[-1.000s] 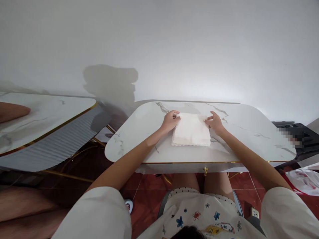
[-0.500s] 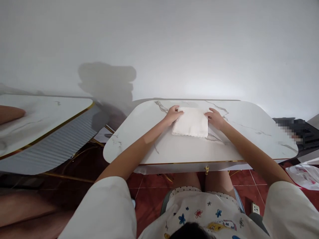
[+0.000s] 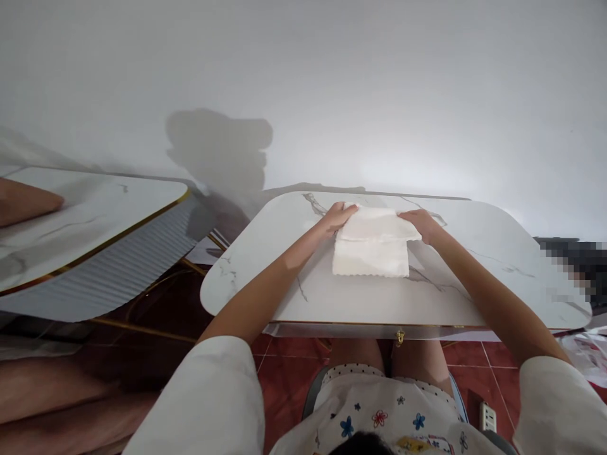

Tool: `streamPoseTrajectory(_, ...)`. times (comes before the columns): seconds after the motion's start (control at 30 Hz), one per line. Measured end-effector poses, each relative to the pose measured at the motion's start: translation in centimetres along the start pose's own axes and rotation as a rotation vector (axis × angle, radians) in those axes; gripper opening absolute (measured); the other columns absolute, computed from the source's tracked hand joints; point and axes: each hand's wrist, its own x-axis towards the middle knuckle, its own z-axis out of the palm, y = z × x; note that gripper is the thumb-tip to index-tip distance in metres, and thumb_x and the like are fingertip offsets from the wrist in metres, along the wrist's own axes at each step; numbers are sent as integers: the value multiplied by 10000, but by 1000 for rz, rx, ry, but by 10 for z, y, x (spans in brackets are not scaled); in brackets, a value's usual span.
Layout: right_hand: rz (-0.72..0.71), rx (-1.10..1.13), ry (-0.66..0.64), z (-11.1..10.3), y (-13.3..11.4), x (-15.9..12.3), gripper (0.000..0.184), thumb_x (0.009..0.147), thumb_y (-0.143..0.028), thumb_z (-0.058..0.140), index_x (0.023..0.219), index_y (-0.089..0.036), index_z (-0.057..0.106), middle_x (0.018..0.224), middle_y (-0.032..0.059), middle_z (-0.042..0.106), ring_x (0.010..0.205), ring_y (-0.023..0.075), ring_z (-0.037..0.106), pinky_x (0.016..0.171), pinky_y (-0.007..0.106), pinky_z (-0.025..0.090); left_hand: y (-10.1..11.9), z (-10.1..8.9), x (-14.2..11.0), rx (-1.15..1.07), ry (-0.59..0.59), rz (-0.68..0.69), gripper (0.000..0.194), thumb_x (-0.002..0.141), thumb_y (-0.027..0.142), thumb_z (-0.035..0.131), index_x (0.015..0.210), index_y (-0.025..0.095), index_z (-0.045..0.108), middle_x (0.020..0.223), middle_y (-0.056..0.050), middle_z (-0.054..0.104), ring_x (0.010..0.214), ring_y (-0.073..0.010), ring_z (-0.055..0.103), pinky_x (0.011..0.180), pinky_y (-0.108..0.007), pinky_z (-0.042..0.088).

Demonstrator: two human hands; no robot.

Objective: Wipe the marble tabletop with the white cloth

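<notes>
A white cloth [image 3: 370, 259] with a scalloped edge lies on the white marble-patterned table [image 3: 265, 253]. Its far part is lifted and folded over toward me, so an upper layer covers the back half of the lower one. My left hand [image 3: 337, 218] pinches the upper layer at its far left corner, thumb on top. At the right end of the same layer, my right hand [image 3: 420, 224] is closed on the cloth, its fingers partly hidden behind it.
Another marble-patterned table [image 3: 95, 208] with a gold edge stands to the left, another person's arm [image 3: 28, 201] resting on it. That person's legs [image 3: 57, 404] show below. A black object [image 3: 576, 265], partly pixelated, is at right. A power strip [image 3: 487, 417] lies on the red tiled floor.
Both hands have gripped the cloth's far edge and brought it up and over toward me, making a second layer. The view has shifted slightly.
</notes>
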Motion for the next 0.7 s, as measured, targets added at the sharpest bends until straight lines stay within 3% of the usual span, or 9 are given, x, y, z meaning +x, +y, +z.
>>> streamPoseTrajectory(0.1, 25, -288, 25, 4, 6, 0, 176, 798, -319, 578, 754, -158, 636, 678, 64, 634, 637, 207, 603, 589, 322, 480, -1, 0, -3, 295, 47, 75, 153, 772, 292, 594, 858, 166, 580, 889, -90, 624, 923, -275, 589, 813, -370, 448)
streamPoseTrajectory(0.2, -131, -539, 172, 11, 1, -14, 345, 835, -311, 517, 1129, -151, 600, 1074, 149, 651, 948, 291, 620, 791, 412, 491, 10, 5, -18, 482, 156, 238, 304, 803, 249, 544, 1094, 164, 554, 1186, -132, 582, 1147, -299, 511, 953, -405, 397)
streamPoseTrajectory(0.27, -269, -662, 235, 22, -4, -28, 470, 871, -318, 458, 1312, -156, 479, 1348, 171, 502, 1186, 320, 504, 934, 458, 433, 18, 15, -30, 540, 154, 340, 327, 855, 264, 477, 1161, 163, 535, 1268, -128, 554, 1209, -283, 476, 1008, -405, 363)
streamPoseTrajectory(0.37, -358, -819, 114, 45, -9, -44, 535, 916, -313, 375, 1406, -99, 365, 1490, 176, 333, 1359, 319, 308, 1060, 469, 317, 19, 37, -43, 612, -19, 422, 361, 908, 247, 373, 1221, 135, 512, 1344, -145, 512, 1270, -265, 439, 1061, -403, 317)
streamPoseTrajectory(0.43, -321, -892, 7, 57, -9, -47, 534, 928, -273, 334, 1414, -53, 345, 1504, 190, 301, 1394, 314, 239, 1096, 474, 254, 14, 48, -45, 672, -123, 425, 404, 912, 216, 347, 1282, 106, 466, 1423, -170, 426, 1346, -268, 352, 1096, -412, 268)
streamPoseTrajectory(0.5, -281, -899, -67, 59, -9, -47, 536, 935, -263, 317, 1419, -33, 335, 1510, 199, 279, 1405, 311, 212, 1107, 471, 234, 9, 51, -48, 705, -154, 395, 435, 920, 220, 331, 1326, 95, 420, 1475, -181, 347, 1394, -272, 267, 1117, -430, 225)
streamPoseTrajectory(0.6, -300, -835, -73, 40, -10, -52, 558, 929, -314, 367, 1428, -67, 338, 1519, 191, 260, 1404, 309, 219, 1104, 468, 251, 11, 37, -58, 677, -202, 442, 446, 931, 295, 345, 1342, 137, 421, 1498, -154, 320, 1412, -281, 222, 1129, -469, 184)
streamPoseTrajectory(0.7, -389, -810, -97, 11, -12, -68, 586, 872, -311, 496, 1427, -175, 366, 1531, 122, 264, 1384, 311, 274, 1075, 471, 313, 14, 16, -73, 627, -412, 610, 465, 875, 358, 500, 1313, 204, 475, 1500, -102, 340, 1408, -284, 239, 1125, -445, 216)
